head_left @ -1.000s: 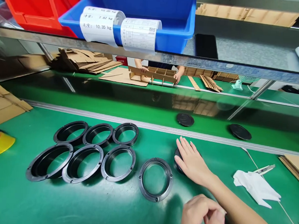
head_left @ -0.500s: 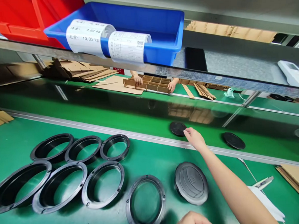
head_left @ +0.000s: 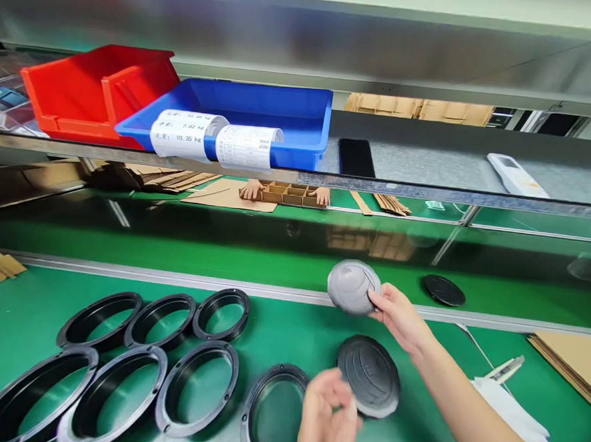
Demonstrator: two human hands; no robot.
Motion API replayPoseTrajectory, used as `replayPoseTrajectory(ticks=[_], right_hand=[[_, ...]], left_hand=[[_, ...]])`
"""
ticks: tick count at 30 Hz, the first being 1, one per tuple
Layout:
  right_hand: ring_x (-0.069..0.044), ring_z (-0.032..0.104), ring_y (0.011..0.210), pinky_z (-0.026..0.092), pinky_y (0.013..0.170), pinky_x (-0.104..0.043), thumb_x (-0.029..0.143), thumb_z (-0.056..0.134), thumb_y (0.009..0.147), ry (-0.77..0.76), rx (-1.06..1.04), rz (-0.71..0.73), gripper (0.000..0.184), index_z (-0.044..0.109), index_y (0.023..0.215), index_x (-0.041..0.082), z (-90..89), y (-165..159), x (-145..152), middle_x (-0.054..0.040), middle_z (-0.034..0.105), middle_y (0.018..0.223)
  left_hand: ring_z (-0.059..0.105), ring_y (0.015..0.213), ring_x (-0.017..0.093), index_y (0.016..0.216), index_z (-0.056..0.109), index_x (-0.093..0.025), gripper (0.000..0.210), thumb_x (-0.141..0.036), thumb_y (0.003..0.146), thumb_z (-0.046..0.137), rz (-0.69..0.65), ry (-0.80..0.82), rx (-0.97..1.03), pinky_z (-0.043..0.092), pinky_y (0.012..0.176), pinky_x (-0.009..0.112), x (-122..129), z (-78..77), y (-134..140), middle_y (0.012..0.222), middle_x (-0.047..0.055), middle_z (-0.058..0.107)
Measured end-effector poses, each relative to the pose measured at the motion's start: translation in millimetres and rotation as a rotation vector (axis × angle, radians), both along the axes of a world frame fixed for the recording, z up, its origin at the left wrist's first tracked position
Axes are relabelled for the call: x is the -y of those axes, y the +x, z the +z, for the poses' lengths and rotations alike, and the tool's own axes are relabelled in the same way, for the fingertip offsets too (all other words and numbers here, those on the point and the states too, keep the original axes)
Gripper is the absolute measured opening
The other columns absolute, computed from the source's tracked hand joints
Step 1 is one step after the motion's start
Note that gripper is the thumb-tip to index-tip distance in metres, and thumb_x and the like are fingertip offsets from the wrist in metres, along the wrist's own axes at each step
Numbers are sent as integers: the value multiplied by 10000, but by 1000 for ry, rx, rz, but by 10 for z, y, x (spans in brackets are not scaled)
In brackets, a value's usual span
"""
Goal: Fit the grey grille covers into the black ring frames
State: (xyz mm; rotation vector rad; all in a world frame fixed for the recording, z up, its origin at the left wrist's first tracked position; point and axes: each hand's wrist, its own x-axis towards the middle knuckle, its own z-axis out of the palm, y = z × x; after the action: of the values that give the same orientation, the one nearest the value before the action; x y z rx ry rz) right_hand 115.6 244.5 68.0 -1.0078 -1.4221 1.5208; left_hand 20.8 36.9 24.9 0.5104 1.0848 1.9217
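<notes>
**Right hand holds a disc above the worktop**

The green worktop [head_left: 278,340] fills most of my lower view. Behind its metal rail [head_left: 172,275] runs a brighter green strip [head_left: 213,256], and above that a grey shelf [head_left: 429,159] crosses my view. On the shelf I have the blue bin [head_left: 299,157] with two paper labels [head_left: 180,135] on its rim, and the red bin [head_left: 75,129] beside it.

Seven black rings [head_left: 176,384] lie on the worktop, six grouped in two rows at the left and one set apart, partly behind my left hand [head_left: 326,416].

My right hand [head_left: 400,314] has its fingers closed on the right edge of the held disc [head_left: 349,284], raised near the rail with its patterned face toward me. My left hand's fingers are half curled, with a gap and nothing visible between them. They overlap the left edge of the near disc [head_left: 373,379], which lies flat on the worktop; I can't tell whether they touch it. The far disc [head_left: 444,290] lies on the strip, right of my right hand.

Smaller: a white cloth [head_left: 511,411], a phone [head_left: 357,158] on the shelf, and a cutter [head_left: 507,369] just beside the cloth.
</notes>
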Motion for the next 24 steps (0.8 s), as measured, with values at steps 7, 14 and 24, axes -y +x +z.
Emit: replayPoseTrajectory(ticks=[7,14,24], right_hand=[[-199,609,888,562,728,-297,461,698,938,-268,-393,164,267,584,964,221,6,151,1695,-29,621,970],[-222,539,764,511,665,-362,589,520,990,238,38,11,436,650,881,188,-116,222,1737,-76,562,897],[-344,301,1334,341,1107,-607,515,325,1062,845,378,-36,422,658,1284,379,-173,396,1434,-64,361,1439]], left_hand=[[517,1297,283,1275,620,-158,530,-472,854,695,-372,170,553,479,1045,365,7,281,-135,1283,122,636],[471,1339,326,1461,441,-287,828,-705,784,672,-459,234,552,436,1073,464,79,252,-236,1373,99,588],[428,1388,308,1412,495,-399,754,-844,803,468,-525,145,583,326,1172,514,22,249,-174,1438,37,547]])
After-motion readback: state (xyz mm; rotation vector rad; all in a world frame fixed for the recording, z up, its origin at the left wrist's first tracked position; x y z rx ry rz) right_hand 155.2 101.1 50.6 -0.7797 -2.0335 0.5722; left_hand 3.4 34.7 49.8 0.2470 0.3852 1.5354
